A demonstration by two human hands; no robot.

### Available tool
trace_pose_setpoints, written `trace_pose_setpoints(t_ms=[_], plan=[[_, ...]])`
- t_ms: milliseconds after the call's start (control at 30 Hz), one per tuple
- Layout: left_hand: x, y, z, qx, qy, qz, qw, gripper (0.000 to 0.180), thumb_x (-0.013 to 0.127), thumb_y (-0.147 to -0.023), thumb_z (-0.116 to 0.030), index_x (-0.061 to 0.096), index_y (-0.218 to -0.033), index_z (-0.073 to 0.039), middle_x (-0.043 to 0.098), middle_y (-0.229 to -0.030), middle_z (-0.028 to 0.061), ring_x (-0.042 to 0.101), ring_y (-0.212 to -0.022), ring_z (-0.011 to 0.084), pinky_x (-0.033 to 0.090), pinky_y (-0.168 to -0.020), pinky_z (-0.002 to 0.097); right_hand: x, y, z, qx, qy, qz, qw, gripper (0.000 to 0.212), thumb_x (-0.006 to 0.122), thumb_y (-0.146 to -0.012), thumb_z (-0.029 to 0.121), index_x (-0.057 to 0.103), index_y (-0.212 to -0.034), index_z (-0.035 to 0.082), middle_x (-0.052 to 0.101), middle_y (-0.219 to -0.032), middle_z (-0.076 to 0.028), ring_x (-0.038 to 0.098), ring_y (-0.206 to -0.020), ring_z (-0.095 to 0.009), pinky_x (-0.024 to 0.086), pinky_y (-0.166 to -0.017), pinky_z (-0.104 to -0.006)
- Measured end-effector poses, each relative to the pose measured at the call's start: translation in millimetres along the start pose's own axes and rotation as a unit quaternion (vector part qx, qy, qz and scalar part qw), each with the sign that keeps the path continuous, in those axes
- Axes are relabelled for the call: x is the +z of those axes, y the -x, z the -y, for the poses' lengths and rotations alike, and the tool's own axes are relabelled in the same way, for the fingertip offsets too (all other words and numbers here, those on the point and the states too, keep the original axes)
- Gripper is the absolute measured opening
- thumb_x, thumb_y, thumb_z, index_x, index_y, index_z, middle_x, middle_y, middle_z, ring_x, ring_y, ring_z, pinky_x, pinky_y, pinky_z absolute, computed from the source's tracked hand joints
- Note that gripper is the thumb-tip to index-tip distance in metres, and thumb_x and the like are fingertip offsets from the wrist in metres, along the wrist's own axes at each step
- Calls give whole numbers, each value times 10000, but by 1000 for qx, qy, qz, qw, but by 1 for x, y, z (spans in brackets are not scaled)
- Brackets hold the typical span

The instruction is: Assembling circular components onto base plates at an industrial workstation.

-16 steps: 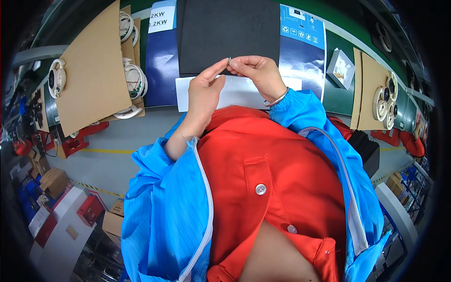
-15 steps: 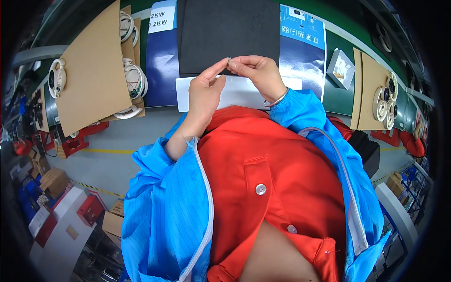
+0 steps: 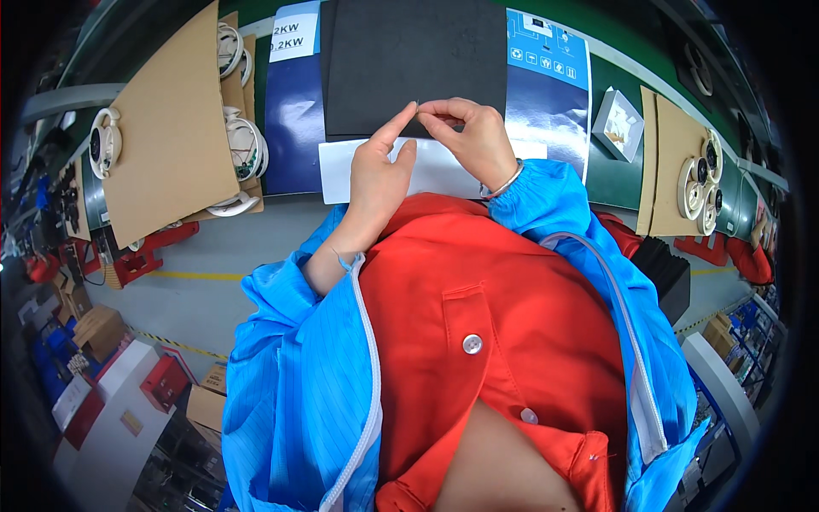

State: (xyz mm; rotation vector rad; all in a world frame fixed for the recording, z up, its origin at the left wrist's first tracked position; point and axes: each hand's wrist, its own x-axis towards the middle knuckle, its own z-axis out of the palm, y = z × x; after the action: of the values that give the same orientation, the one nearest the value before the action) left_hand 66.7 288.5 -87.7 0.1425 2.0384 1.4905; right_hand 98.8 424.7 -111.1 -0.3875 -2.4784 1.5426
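Note:
My left hand [image 3: 381, 177] is raised over the near edge of the work surface, its index finger stretched out and its thumb apart. That index fingertip meets the fingertips of my right hand [image 3: 474, 143], whose thumb and index finger are pinched together. Whatever lies in the pinch is too small to make out. Beyond both hands lies a flat black sheet [image 3: 418, 64]. Under the hands, a white strip [image 3: 341, 166] runs along the near edge, partly covered by them.
A blue printed panel [image 3: 294, 141] lies beneath the black sheet. On the left, brown cardboard [image 3: 171, 128] stands among round white housings [image 3: 245, 149]. A small white box [image 3: 618, 125] sits at right, near more cardboard [image 3: 670, 162] and white round parts [image 3: 693, 189].
My right thumb and index finger have bowed apart behind their tips. The left thumb has lifted a little. A small greyish bit at the fingertips showed more plainly before.

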Motion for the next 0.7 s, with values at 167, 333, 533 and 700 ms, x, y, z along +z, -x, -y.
trace_pose_setpoints(t_ms=[167,333,533,700], plan=[[1,-4,9,50,-7,5,999,383,510,-792,-47,495,-1171,-103,558,-985,31,405,-819,91,336,-732,205,0,-1,0,44,-24,5,999,161,619,-739,111,612,-852,-4,608,-748,-63,560,-668,-110,465,-615,-228],[4,-5,5,23,138,9,990,302,583,-780,-74,549,-1078,-41,559,-1081,84,515,-1009,155,371,-894,281,-4,-2,0,50,-64,14,997,115,609,-723,94,593,-792,3,579,-697,-31,527,-634,-92,443,-604,-214],[-30,-15,9,69,231,-147,959,164,567,-798,-58,582,-950,-1,601,-942,85,546,-876,114,410,-803,221,-94,-8,-74,40,40,-193,979,116,628,-719,149,601,-777,52,593,-658,-58,555,-595,-110,447,-535,-241],[-90,-8,-8,132,141,-250,949,154,521,-837,-95,591,-919,15,557,-1060,106,517,-955,139,390,-830,222,-240,24,-157,196,408,-261,853,162,592,-716,215,636,-805,88,631,-753,-75,611,-693,-228,478,-642,-313]])
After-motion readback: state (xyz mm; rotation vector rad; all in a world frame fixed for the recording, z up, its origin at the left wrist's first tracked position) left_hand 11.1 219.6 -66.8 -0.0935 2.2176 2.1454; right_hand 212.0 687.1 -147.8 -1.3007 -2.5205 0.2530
